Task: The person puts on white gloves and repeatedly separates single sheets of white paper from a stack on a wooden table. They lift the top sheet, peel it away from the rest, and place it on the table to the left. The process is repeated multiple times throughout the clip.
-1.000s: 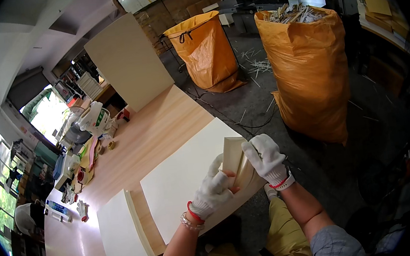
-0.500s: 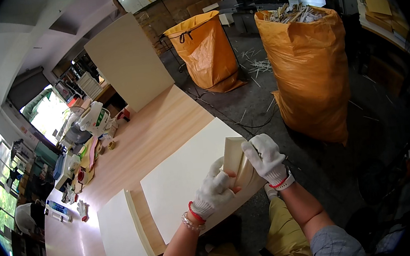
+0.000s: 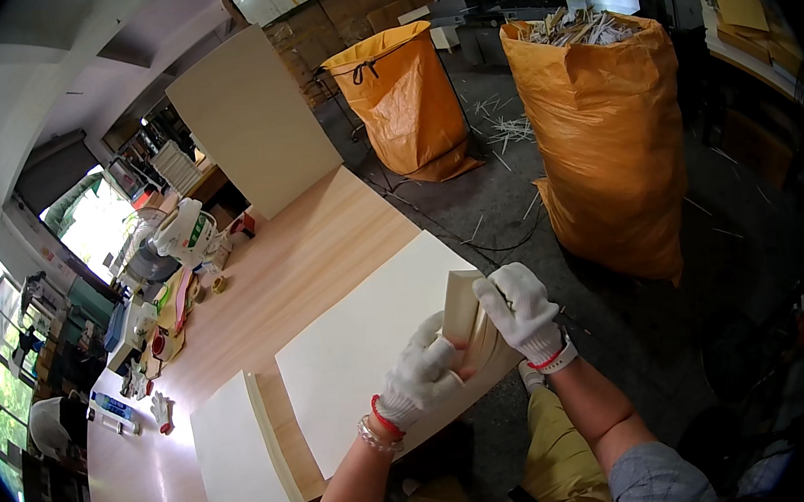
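Observation:
At the table's right edge I hold up the bent corner of a paper stack [image 3: 459, 302], its sheets fanned into several curved clumps. My left hand [image 3: 424, 368], in a white knit glove with bare fingertips showing, is closed on the lower side of the bent sheets. My right hand [image 3: 520, 309], gloved too, pinches the upper right edge of them, fingers curled. Under both hands, the rest of the large white sheets [image 3: 363, 348] lies flat on the table. Beside it on the left rests a second white stack [image 3: 237, 454].
The wooden table [image 3: 294, 252] carries a spray can [image 3: 113, 407], a loose glove [image 3: 161, 412], tape rolls [image 3: 163, 346] and a white tub [image 3: 186, 230]. A large board [image 3: 251, 120] stands at its far end. Orange sacks [image 3: 607, 151], one full of paper strips, stand on the floor.
The bent corner and my left hand have shifted very slightly to the right. My right hand stays nearly where it was, still pinching the sheets.

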Available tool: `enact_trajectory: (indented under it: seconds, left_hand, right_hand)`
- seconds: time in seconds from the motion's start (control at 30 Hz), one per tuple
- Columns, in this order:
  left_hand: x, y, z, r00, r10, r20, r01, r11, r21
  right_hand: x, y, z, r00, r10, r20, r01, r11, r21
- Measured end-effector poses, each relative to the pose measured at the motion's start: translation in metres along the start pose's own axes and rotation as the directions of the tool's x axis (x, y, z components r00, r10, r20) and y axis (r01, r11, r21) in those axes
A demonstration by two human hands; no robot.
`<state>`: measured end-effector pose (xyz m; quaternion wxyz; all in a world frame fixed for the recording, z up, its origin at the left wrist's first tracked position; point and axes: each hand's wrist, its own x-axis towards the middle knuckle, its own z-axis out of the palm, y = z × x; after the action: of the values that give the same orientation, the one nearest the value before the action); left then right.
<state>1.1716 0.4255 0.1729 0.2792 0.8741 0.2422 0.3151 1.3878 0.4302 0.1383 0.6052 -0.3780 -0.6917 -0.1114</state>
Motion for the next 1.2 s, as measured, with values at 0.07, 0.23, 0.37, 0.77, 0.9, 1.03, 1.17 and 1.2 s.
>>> enact_trajectory:
  seconds: [0.07,0.23,0.37,0.77,0.9,1.03,1.17,1.2]
  left_hand:
    - [-0.003,-0.001,0.003,0.999,-0.052,-0.018,0.051,0.999,-0.011]
    - [-0.003,-0.004,0.004,0.997,-0.066,-0.043,0.065,0.998,-0.007]
    - [-0.002,-0.005,-0.001,0.999,-0.006,0.033,0.000,0.984,0.179]
    - [-0.005,-0.011,0.004,0.997,-0.081,-0.013,0.080,0.996,-0.042]
    - [-0.004,-0.008,0.004,0.997,-0.067,-0.022,0.067,0.998,-0.006]
    - [-0.003,-0.006,0.002,0.998,0.056,-0.035,-0.048,0.981,0.185]
    - [0.004,0.003,-0.002,0.999,0.046,0.018,-0.049,0.979,0.199]
    - [0.004,0.006,-0.003,0.999,-0.005,0.034,0.000,0.988,0.151]
  right_hand:
    - [0.000,0.000,0.001,1.000,0.010,-0.002,-0.010,1.000,0.000]
    - [-0.001,0.002,0.001,0.994,-0.105,-0.029,0.102,0.990,-0.096]
    - [0.001,-0.001,-0.004,0.994,0.104,0.032,-0.107,0.989,0.105]
    - [0.001,0.001,0.001,1.000,0.011,0.001,-0.011,1.000,0.004]
    - [-0.003,0.004,0.000,0.996,0.090,0.007,-0.090,0.993,0.081]
    - [-0.010,0.010,0.001,0.999,0.010,0.036,-0.012,0.998,0.055]
    - [-0.005,0.006,0.001,0.999,-0.042,-0.013,0.042,0.999,-0.015]
    - [-0.003,0.004,-0.002,0.997,-0.070,0.011,0.071,0.995,-0.067]
